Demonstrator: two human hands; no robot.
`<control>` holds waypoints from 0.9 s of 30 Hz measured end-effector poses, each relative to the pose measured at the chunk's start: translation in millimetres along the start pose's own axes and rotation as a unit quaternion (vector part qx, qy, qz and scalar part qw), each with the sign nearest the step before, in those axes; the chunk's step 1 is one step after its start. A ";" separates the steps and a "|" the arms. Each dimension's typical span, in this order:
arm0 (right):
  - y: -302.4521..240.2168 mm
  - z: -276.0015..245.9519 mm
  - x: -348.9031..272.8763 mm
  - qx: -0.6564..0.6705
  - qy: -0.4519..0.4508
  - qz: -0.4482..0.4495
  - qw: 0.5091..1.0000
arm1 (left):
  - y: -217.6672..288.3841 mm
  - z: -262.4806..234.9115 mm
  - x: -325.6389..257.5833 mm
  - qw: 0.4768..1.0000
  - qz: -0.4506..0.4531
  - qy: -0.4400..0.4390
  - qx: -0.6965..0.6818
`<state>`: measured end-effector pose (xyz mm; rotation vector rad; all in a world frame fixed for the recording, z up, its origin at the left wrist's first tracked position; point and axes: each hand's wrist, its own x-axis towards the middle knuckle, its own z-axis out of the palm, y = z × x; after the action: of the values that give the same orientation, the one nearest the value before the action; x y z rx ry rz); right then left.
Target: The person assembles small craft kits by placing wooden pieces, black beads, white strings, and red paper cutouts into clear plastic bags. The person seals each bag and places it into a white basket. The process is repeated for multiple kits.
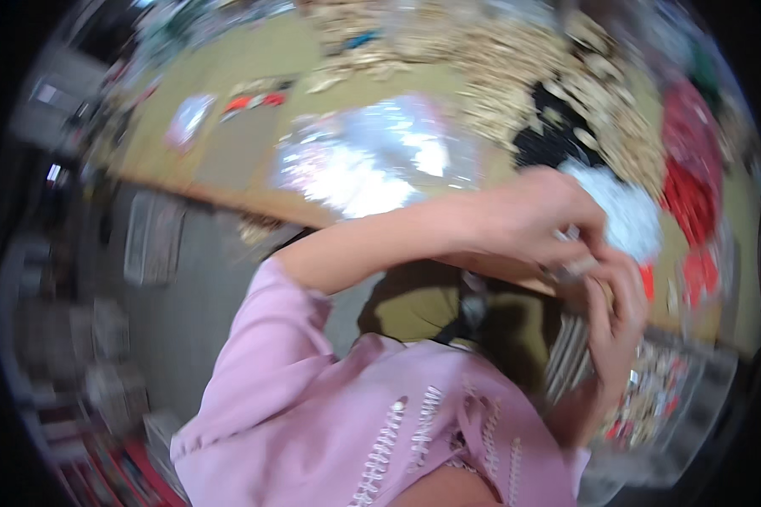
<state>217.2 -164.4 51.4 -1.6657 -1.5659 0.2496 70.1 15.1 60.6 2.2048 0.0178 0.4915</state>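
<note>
My left hand [539, 215] reaches across to the right, over the table's front edge, its fingers closed and pointing down. My right hand [621, 296] comes up from below, and its bent fingers meet the left fingertips. Something small and pale shows between the fingertips, but blur hides what it is. Just behind the hands lie a heap of white pieces [621, 211] and a heap of thin black pieces [554, 127]. Beyond them spreads a big pile of small beige pieces [503, 72].
Shiny clear plastic bags [372, 156] lie left of the hands on the table [304, 38]. Red bundles in plastic [692, 169] stand at the right. A clear bin of small mixed pieces [651, 397] sits below my right hand. A pale crate [154, 237] is on the floor.
</note>
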 end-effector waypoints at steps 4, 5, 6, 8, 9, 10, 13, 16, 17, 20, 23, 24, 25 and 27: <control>6.5 -3.7 4.6 -0.015 -0.020 -0.045 0.999 | -5.9 0.1 5.5 0.996 0.055 0.022 0.064; 14.0 -3.5 1.9 0.007 -0.009 -0.047 0.999 | -4.4 2.1 10.0 0.998 0.051 0.011 0.043; 21.0 -8.3 -2.8 0.033 0.001 -0.050 0.998 | -2.2 4.6 19.8 0.998 0.051 -0.013 0.036; 31.1 -19.6 -16.0 0.030 0.039 -0.032 0.998 | -8.8 11.5 42.0 0.997 0.072 -0.040 0.000; 35.6 -25.8 -21.4 0.033 0.055 -0.028 0.998 | -11.8 13.8 55.7 0.998 0.047 -0.045 0.001; 39.6 -31.1 -26.5 0.035 0.072 -0.027 0.996 | -15.1 13.7 69.0 0.999 0.017 -0.046 0.007; 48.4 -40.8 -38.0 0.046 0.112 -0.031 0.992 | -64.9 21.3 112.9 0.997 -0.065 -0.020 0.020; 55.4 -46.0 -44.3 0.033 0.139 -0.009 0.990 | -99.6 32.5 161.0 0.989 -0.083 -0.019 0.124; 58.7 -45.3 -46.0 0.033 0.145 -0.003 0.989 | -114.8 39.6 172.6 0.991 -0.078 0.001 0.105; 67.8 -46.8 -51.5 0.027 0.153 0.015 0.988 | -143.2 60.0 206.9 0.973 -0.163 -0.026 0.164; 73.4 -51.2 -54.7 0.021 0.145 0.024 0.989 | -156.5 73.8 221.4 0.938 -0.110 -0.016 0.328; 74.5 -51.5 -54.6 0.021 0.146 0.027 0.989 | -161.0 73.6 223.7 0.935 -0.104 -0.018 0.339; 74.7 -52.6 -55.5 0.019 0.150 0.034 0.988 | -161.2 73.3 226.6 0.932 -0.097 -0.023 0.349; 75.7 -53.1 -56.3 0.027 0.151 0.048 0.987 | -162.1 70.2 228.5 0.931 -0.077 -0.034 0.355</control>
<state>295.5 -229.3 14.3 -1.6531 -1.2450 0.0819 330.9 106.6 -23.3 2.8957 0.3848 0.3489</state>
